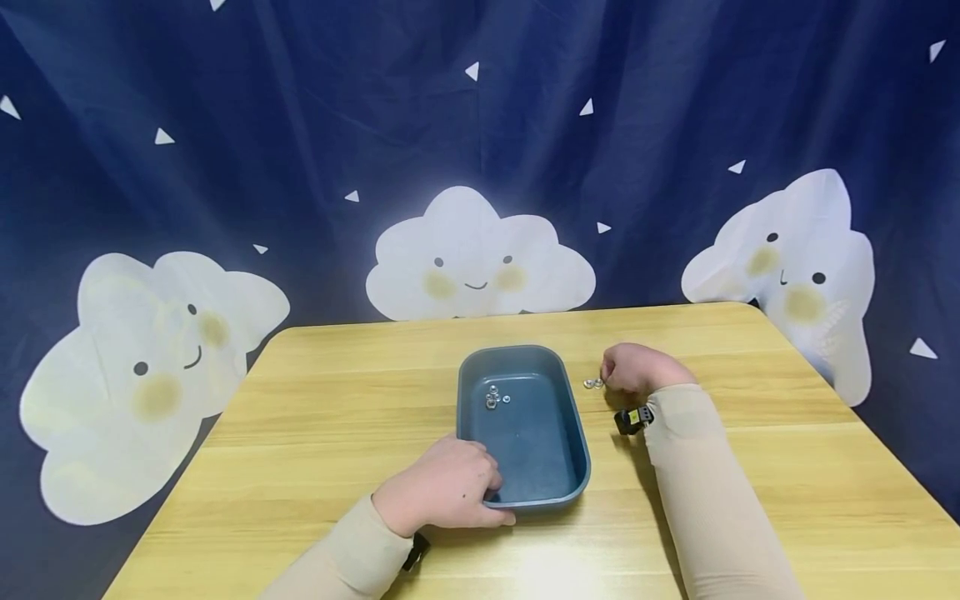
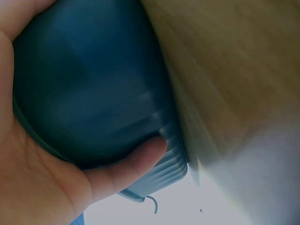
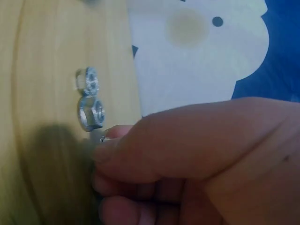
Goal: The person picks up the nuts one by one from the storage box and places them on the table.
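Observation:
My left hand [image 1: 450,483] grips the near left corner of a dark blue plastic bin [image 1: 573,450], fingers over the rim and thumb [image 2: 136,164] against the outer wall. Inside the bin, toward its far left, lie several small metal nuts [image 1: 492,398]. To the right of the bin, my right hand [image 1: 637,368] is low at the table with thumb and fingers pinched together. A sliver of a metal nut [image 3: 102,138] shows at the fingertips, mostly hidden. Right beside them on the wood are two flanged nuts [image 3: 92,112], touching each other.
The wooden table [image 1: 337,400] has rounded far corners. Behind it hangs a dark blue curtain [image 1: 315,125] with white clouds and triangles. A small black camera [image 1: 633,419] is strapped at the right wrist.

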`<state>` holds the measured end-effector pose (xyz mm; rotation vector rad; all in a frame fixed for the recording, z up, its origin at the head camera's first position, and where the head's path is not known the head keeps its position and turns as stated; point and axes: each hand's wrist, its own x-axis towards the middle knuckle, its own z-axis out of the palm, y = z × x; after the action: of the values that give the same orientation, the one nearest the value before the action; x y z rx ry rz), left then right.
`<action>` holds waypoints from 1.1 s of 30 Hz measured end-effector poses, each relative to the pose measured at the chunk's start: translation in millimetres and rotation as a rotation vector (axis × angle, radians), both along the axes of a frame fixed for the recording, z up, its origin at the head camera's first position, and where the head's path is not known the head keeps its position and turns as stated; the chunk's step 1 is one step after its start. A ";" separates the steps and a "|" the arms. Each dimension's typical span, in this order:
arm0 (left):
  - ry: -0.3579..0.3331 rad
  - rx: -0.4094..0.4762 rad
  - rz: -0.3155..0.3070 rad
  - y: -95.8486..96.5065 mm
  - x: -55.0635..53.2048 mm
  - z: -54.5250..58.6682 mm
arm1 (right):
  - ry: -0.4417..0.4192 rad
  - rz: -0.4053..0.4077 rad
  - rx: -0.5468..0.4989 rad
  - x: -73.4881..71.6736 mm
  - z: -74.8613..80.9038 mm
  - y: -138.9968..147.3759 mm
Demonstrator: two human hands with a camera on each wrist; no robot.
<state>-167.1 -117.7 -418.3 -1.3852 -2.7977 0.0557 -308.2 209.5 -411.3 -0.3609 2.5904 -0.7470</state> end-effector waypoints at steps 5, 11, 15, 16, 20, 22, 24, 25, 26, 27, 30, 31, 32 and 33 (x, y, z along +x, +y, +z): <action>0.000 0.013 -0.006 0.5 -0.9 -1.9 | -0.013 -0.021 -0.004 -1.3 -6.4 0.2; 0.003 0.021 -0.011 0.9 -0.8 -2.7 | 0.005 -0.040 -0.024 0.2 -9.2 -1.9; 0.003 0.029 -0.016 0.7 -1.0 -3.2 | -0.001 -0.056 -0.036 -0.1 -9.2 -3.6; 0.004 0.030 -0.015 0.7 -1.1 -3.4 | 0.001 -0.056 -0.037 -0.1 -9.0 -3.9; 0.002 0.021 -0.008 0.4 -1.2 -3.3 | 0.015 -0.052 -0.024 -1.5 -8.1 -4.6; 0.000 0.018 -0.004 0.2 -1.2 -3.2 | 0.018 -0.049 -0.021 -2.3 -7.7 -4.5; -0.003 0.014 -0.002 0.2 -1.3 -2.8 | 0.017 -0.043 -0.017 -2.9 -6.8 -3.9; -0.005 0.012 0.000 0.2 -1.5 -2.7 | 0.027 -0.037 -0.009 -3.1 -6.2 -3.5; -0.007 0.011 0.000 0.2 -1.8 -2.7 | 0.029 -0.033 -0.007 -3.3 -5.5 -3.1; -0.008 0.009 0.000 0.3 -2.1 -2.7 | 0.037 -0.027 -0.001 -3.3 -4.4 -2.8; -0.010 0.005 0.002 0.4 -2.8 -3.0 | 0.069 -0.013 0.024 -1.5 -0.5 -2.3; -0.011 0.005 0.003 0.3 -3.0 -3.1 | 0.069 -0.015 0.021 -0.4 0.9 -2.5; -0.012 0.004 0.004 0.2 -3.0 -3.2 | 0.069 -0.015 0.022 0.7 2.1 -2.8; -0.013 0.003 0.007 0.2 -2.9 -3.4 | 0.076 -0.014 0.033 2.0 3.7 -3.2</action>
<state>-170.0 -117.5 -421.7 -1.3803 -2.8120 0.0428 -306.2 206.3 -407.6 -0.3683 2.6755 -0.7068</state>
